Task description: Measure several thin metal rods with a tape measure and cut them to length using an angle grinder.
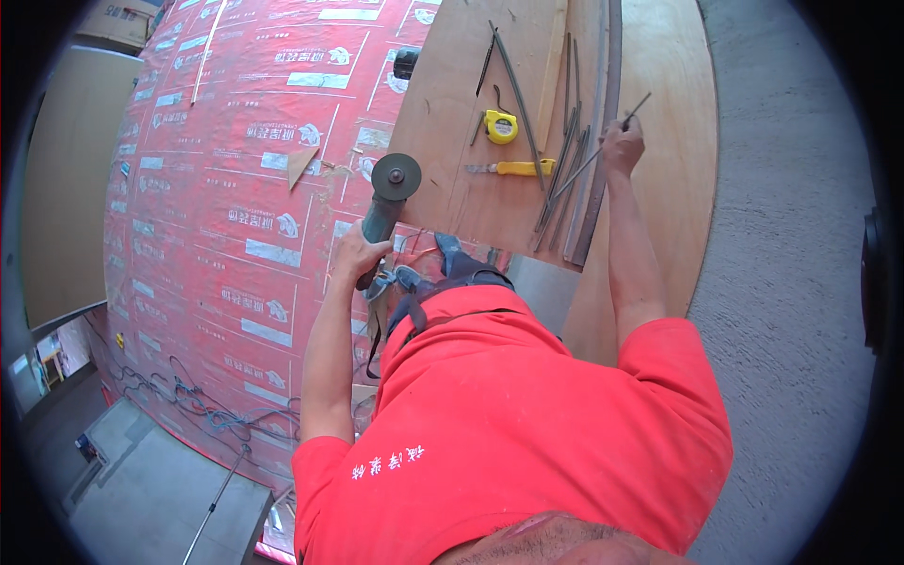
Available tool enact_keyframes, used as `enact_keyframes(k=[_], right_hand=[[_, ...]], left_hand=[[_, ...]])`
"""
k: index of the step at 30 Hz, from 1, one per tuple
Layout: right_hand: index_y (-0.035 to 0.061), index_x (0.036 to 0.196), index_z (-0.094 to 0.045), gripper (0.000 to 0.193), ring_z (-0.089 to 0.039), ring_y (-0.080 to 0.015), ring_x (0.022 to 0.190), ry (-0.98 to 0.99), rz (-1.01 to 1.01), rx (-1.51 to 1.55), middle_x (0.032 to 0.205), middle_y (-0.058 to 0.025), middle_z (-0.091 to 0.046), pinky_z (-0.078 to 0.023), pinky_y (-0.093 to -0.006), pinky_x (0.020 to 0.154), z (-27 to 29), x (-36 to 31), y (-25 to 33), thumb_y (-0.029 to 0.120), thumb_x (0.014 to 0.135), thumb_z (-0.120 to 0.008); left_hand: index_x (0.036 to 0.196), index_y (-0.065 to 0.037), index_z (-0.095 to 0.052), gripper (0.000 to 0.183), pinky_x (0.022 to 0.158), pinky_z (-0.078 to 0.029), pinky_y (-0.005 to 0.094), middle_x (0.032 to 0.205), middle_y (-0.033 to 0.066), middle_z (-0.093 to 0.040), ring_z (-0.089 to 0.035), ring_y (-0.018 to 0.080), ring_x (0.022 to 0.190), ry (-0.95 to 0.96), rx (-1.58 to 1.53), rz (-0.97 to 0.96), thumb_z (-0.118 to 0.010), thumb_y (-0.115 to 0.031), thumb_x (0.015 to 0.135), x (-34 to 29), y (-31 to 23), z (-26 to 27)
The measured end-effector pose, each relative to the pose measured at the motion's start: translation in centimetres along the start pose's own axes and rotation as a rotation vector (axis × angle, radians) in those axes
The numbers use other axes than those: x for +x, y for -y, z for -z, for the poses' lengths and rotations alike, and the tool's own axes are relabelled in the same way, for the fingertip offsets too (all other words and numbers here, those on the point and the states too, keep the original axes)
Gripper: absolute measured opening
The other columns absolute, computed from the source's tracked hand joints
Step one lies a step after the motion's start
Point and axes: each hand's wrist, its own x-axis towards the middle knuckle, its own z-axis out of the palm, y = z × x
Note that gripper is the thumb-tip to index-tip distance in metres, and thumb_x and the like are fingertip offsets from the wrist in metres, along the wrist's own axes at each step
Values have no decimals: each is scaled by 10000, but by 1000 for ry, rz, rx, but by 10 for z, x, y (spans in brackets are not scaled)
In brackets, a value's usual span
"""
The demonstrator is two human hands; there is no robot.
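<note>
My left hand (354, 252) is wrapped round the body of an angle grinder (380, 218). Its round grey disc (395, 176) points away from me, beside the left edge of a wooden worktop (443, 193). At the worktop's right side, my right hand (621, 146) grips a thin metal rod (586, 166). One end of that rod sticks out beyond the fingers; the other slants down over several loose thin rods (556, 202). Left of these rods lies a yellow utility knife (524, 169), its blade out. Farther up is a yellow tape measure (501, 128).
A dark long strip (603, 141) runs along the worktop's right edge, with a plywood sheet (664, 188) beyond it. Printed red sheeting (217, 217) covers the floor to the left, where cables (212, 410) lie tangled. A rough grey surface (782, 217) extends at right.
</note>
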Motion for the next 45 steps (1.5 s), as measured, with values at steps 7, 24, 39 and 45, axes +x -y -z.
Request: enact_keyframes(k=[7, 24, 39, 45], right_hand=[[91, 1033, -642, 199, -649, -322, 787, 348, 741, -347, 858, -143, -655, -514, -405, 667, -5, -43, 68, 216, 962, -504], [223, 1120, -664, 274, -670, -284, 877, 1049, 1136, -596, 939, -75, -667, -521, -413, 736, -101, -165, 130, 151, 914, -498], [152, 978, -684, 233, -648, -318, 854, 1131, 1329, -712, 978, -136, -569, -499, -428, 707, -114, -155, 146, 76, 826, -524], [147, 1036, -663, 251, -651, -310, 847, 1143, 1307, -712, 965, -143, -582, -501, -425, 707, -109, -156, 155, 82, 832, -532]], left_hand=[[1072, -16, -573, 634, 820, -502, 449, 961, 246, -656, -641, 385, 941, 7, -21, -23, -740, -388, 587, 5, 11, -2], [1065, 8, -573, 689, 849, -500, 450, 998, 264, -649, -637, 388, 973, -8, -26, -23, -766, -426, 565, 8, 22, -8], [1080, -25, -594, 662, 842, -508, 433, 1002, 234, -661, -646, 356, 976, -24, 3, -27, -760, -403, 563, 2, 12, -3], [1095, -24, -592, 674, 845, -507, 434, 1013, 231, -661, -642, 362, 982, 3, -19, -5, -759, -402, 561, 1, 10, 0]])
